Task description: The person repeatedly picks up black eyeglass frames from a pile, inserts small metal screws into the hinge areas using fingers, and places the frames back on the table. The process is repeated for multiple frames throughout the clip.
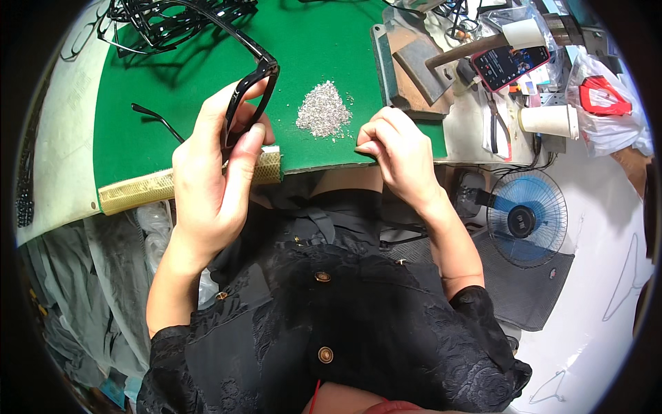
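My left hand point(207, 169) grips a black eyeglass frame point(267, 67), held tilted above the near edge of a green mat point(169, 83). One temple of the frame reaches up and away to the left; another thin black arm sticks out left of my wrist. My right hand point(403, 155) is closed in a pinch at the mat's near edge. Whatever lies between its fingertips, if anything, is too small to make out. Between the hands, a little farther off, lies a heap of tiny silvery metal pieces point(323, 110).
Several black eyeglass frames point(155, 27) lie piled at the far left. A gold strip point(141, 191) lines the front edge. Right of the mat are a metal-and-wood block point(422, 69), a hammer point(476, 50), a phone point(512, 67), pliers point(494, 124) and a paper cup point(549, 121). Below stands a fan point(527, 217).
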`<move>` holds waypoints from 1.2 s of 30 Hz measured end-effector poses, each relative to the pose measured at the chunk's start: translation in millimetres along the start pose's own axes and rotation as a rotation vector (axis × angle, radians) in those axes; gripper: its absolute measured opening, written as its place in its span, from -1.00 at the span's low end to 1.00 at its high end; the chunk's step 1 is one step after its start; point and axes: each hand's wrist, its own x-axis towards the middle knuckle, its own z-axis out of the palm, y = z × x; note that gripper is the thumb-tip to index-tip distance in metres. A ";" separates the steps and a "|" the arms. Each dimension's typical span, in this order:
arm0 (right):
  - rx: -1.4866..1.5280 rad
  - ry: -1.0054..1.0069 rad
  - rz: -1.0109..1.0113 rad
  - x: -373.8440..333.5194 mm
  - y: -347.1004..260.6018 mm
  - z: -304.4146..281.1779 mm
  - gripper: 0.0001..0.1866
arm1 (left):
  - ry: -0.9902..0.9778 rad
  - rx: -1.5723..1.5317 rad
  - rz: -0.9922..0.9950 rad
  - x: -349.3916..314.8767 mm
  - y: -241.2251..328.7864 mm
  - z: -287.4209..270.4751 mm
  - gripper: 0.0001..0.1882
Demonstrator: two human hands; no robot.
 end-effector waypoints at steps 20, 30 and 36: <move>-0.085 0.231 0.229 -4.7 -9.6 17.1 -0.91 | -0.036 -0.010 0.011 -3.8 3.6 1.0 -0.60; -0.182 0.225 0.146 1.7 -12.6 9.7 -0.88 | -0.046 0.010 -0.032 -3.6 11.7 7.1 -0.60; -0.201 0.205 0.103 -2.2 -7.4 7.2 -0.87 | -0.066 0.008 -0.026 4.0 22.2 10.9 -0.57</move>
